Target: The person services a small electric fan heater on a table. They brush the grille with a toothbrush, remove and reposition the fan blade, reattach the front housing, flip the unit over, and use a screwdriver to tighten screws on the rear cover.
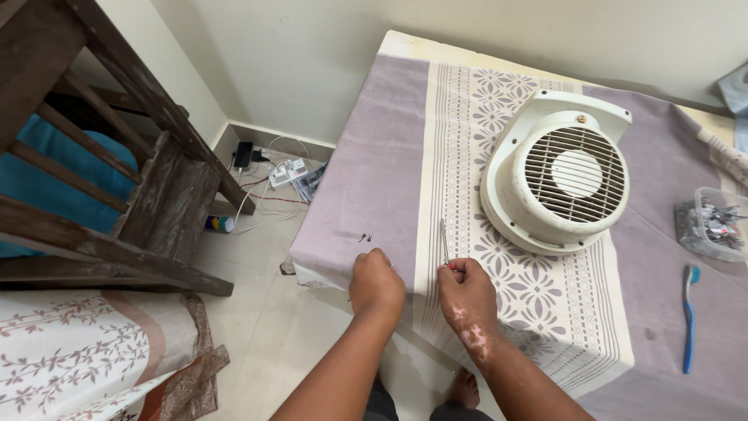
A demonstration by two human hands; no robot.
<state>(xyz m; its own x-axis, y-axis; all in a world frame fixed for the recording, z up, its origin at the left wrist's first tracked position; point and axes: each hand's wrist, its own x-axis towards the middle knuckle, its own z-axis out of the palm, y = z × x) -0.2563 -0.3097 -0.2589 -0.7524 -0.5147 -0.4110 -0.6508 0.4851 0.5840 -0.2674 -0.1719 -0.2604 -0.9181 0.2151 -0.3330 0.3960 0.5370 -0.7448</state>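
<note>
My right hand [466, 295] is closed around the handle of a screwdriver [444, 242] whose thin metal shaft points away from me across the patterned cloth. My left hand [376, 282] rests curled at the near corner of the cloth-covered table [374, 164]; whether it holds anything cannot be seen. Two small screws [365, 237] lie on the cloth just beyond the left hand. A cream round fan housing [562, 173] with a slatted grille lies flat further right, apart from both hands.
A clear plastic tub [713, 224] of small metal parts stands at the right edge, with a blue toothbrush [689, 316] below it. On the floor left are a power strip with cables [284, 173] and a wooden frame [117, 156]. My foot [466, 390] shows under the table.
</note>
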